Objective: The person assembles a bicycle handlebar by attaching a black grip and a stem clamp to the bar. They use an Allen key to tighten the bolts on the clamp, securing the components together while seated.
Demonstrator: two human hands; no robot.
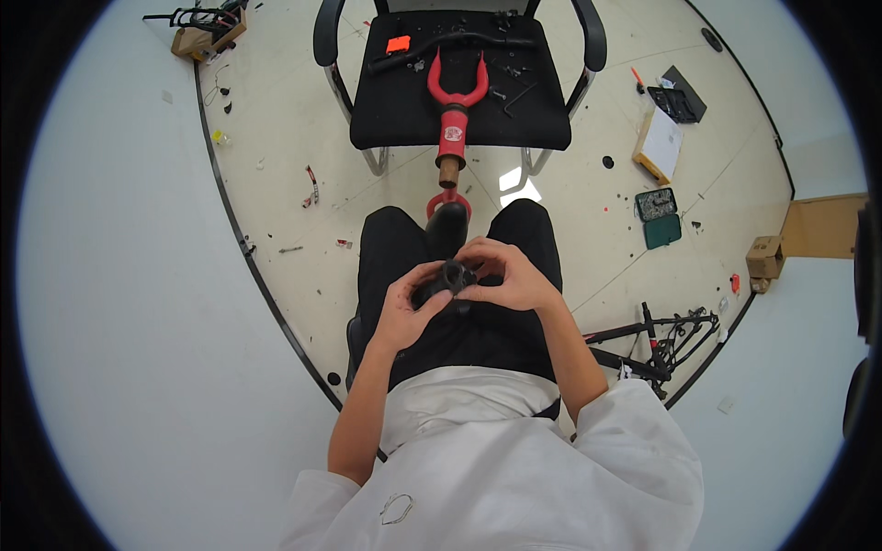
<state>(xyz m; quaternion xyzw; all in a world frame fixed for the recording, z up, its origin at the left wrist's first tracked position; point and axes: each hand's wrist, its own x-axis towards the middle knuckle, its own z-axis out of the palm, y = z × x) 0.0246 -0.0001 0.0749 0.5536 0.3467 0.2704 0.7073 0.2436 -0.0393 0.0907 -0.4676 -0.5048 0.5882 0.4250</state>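
Note:
Over my lap, both hands are closed round a short black part (pixel 454 275) with a round clamp-like opening; it looks like a bicycle stem. My left hand (pixel 411 308) grips its left side, thumb at the front. The fingers of my right hand (pixel 507 275) pinch the other side near a small protruding piece. Fingers hide part of its body. Just beyond, between my knees, is a rounded black object (pixel 447 230) whose kind I cannot make out. A red bicycle fork (pixel 452 133) lies on the chair seat, its tube end overhanging the front edge.
The black chair (pixel 404 124) also carries a black handlebar (pixel 450 41), an orange item (pixel 398 44), a hex key (pixel 519 99) and loose screws. On the floor at right lie a green case (pixel 661 231), a white-topped box (pixel 660 142) and a black bicycle frame (pixel 652 340).

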